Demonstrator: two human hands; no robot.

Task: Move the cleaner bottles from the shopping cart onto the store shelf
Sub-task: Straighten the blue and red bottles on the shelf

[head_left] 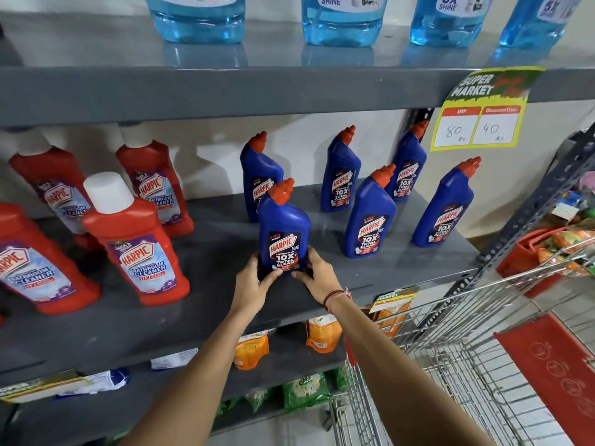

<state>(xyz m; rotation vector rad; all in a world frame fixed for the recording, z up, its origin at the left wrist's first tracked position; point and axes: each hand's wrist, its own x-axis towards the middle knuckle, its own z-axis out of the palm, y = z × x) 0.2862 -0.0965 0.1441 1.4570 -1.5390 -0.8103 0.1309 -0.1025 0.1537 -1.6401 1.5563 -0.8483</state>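
A blue Harpic cleaner bottle (283, 226) with an orange-red cap stands upright on the grey middle shelf (206, 304). My left hand (254, 284) holds its base from the left and my right hand (317, 276) holds it from the right. Several more blue Harpic bottles stand behind and to the right, the nearest one (368, 217) upright. Red Harpic bathroom cleaner bottles (135, 243) with white caps fill the left of the same shelf. The wire shopping cart (457, 352) sits at the lower right; I see no bottles in the part in view.
Large blue liquid bottles (343, 20) line the top shelf. A yellow price tag (483, 114) hangs from that shelf's edge. Orange pouches (323, 336) and green packets (306, 391) lie on lower shelves. A red basket (528, 255) with goods sits beyond the cart.
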